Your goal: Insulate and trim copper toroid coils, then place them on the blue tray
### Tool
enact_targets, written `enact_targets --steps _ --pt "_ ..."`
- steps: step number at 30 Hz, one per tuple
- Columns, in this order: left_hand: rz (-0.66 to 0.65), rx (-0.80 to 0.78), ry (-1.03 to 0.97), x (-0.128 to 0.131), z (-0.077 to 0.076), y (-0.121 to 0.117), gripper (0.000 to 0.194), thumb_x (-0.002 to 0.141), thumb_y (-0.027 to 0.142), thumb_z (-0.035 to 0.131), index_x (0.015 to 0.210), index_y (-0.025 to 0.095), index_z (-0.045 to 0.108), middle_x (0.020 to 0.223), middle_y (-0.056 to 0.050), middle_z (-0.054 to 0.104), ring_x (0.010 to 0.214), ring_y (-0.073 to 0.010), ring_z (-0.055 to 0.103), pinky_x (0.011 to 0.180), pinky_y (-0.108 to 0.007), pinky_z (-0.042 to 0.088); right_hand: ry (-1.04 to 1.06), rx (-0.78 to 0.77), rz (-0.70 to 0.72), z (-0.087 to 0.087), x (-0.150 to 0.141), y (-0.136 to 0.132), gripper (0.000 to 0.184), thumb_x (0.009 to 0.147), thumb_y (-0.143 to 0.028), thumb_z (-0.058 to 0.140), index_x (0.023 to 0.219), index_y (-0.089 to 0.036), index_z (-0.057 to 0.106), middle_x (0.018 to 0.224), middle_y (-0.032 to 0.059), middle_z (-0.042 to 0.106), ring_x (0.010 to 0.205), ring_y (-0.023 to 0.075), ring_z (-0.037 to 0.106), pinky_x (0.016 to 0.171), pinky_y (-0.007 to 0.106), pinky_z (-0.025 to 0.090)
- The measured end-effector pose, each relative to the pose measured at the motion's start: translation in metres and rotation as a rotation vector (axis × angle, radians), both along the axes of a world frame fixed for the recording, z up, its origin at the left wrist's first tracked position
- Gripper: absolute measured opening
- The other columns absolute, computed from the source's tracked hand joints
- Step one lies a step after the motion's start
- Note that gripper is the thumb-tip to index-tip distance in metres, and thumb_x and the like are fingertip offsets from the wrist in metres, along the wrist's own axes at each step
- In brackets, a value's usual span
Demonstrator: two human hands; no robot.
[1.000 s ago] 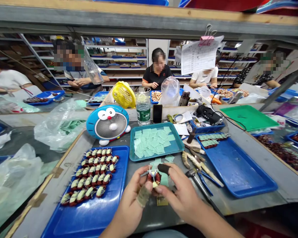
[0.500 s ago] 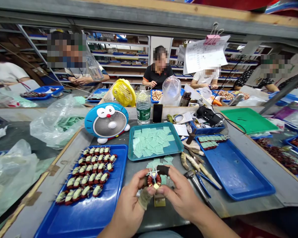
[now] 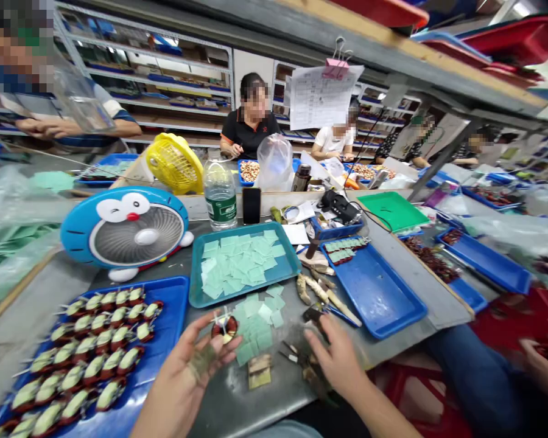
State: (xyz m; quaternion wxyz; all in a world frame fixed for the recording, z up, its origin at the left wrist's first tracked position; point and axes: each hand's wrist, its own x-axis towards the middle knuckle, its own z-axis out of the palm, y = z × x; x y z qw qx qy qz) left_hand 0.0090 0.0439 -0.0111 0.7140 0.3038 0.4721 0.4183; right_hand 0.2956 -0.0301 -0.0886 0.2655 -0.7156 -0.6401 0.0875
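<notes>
My left hand (image 3: 196, 359) holds up a toroidal coil (image 3: 224, 327) wound with dark red wire, a pale piece at its centre and lead wires on top. Its thumb and fingers close round the coil, and finger covers wrap some of the digits. To the right, my right hand (image 3: 340, 359) hangs above the bench with thumb and fingers apart and nothing seen between them. Close beside it lie a blurred dark tool (image 3: 296, 358) and blue-handled pliers (image 3: 344, 316). Loose green square sheets (image 3: 253, 331) lie just beyond the coil.
Rows of coils fill part of a blue tray (image 3: 164, 340) at left. A teal tray (image 3: 244, 291) holds green sheets; another blue tray (image 3: 383, 298) stands at right. A blue fan (image 3: 128, 234), a water bottle (image 3: 221, 201) and a phone (image 3: 251, 205) line the back. Co-workers sit beyond.
My right hand has let go of the coil and moved right toward the tools. My left hand keeps the coil, now farther left in view. The camera has turned right.
</notes>
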Motion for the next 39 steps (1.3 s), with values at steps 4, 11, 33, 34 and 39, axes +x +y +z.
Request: enact_targets --steps 4,11,33,34,39 --pt "0.030 -0.126 -0.156 0.002 -0.002 0.008 0.059 0.078 0.029 0.087 0.129 0.022 0.060 0.114 -0.011 0.077 0.109 -0.0355 0.074 0.089 -0.039 0.060 -0.165 -0.076 -0.121 -0.020 0.050 -0.010 0.026 0.100 -0.033 0.048 0.109 -0.017 0.066 0.130 0.0190 0.065 0.111 0.0320 0.065 0.099 0.048 0.050" --pt "0.065 -0.138 -0.255 0.013 0.010 0.004 0.031 0.092 0.017 0.074 0.120 0.017 0.061 0.103 -0.012 0.080 0.094 -0.0274 0.080 0.076 -0.031 0.064 -0.292 -0.278 -0.081 -0.025 0.080 0.012 0.033 0.083 -0.029 0.061 0.107 -0.011 0.071 0.102 0.0200 0.070 0.097 0.0373 0.067 0.087 0.047 0.050" --pt "-0.112 -0.052 -0.765 -0.003 0.009 0.009 0.036 0.109 0.025 0.042 0.120 0.009 0.073 0.112 -0.017 0.080 0.091 -0.0187 0.080 0.082 -0.028 0.064 1.872 -0.348 -0.019 0.076 -0.011 0.009 0.042 0.083 -0.042 0.072 0.120 -0.022 0.069 0.107 0.0105 0.071 0.088 0.0249 0.067 0.077 0.042 0.056" --pt "-0.086 -0.053 -0.728 -0.002 0.011 0.007 0.033 0.108 0.025 0.046 0.118 0.010 0.073 0.112 -0.017 0.080 0.089 -0.0186 0.080 0.081 -0.028 0.064 1.849 -0.348 0.039 0.078 -0.025 0.012 0.040 0.084 -0.037 0.074 0.121 -0.023 0.068 0.099 0.0068 0.069 0.082 0.0201 0.064 0.073 0.036 0.054" --pt "0.061 0.086 -0.366 0.006 0.023 -0.005 0.023 0.094 0.031 0.073 0.112 0.017 0.067 0.106 -0.012 0.080 0.083 -0.0201 0.079 0.076 -0.028 0.061 1.526 -0.246 0.209 0.092 -0.078 0.027 0.034 0.087 -0.037 0.078 0.116 -0.024 0.064 0.094 -0.0006 0.061 0.079 0.0130 0.055 0.072 0.026 0.048"
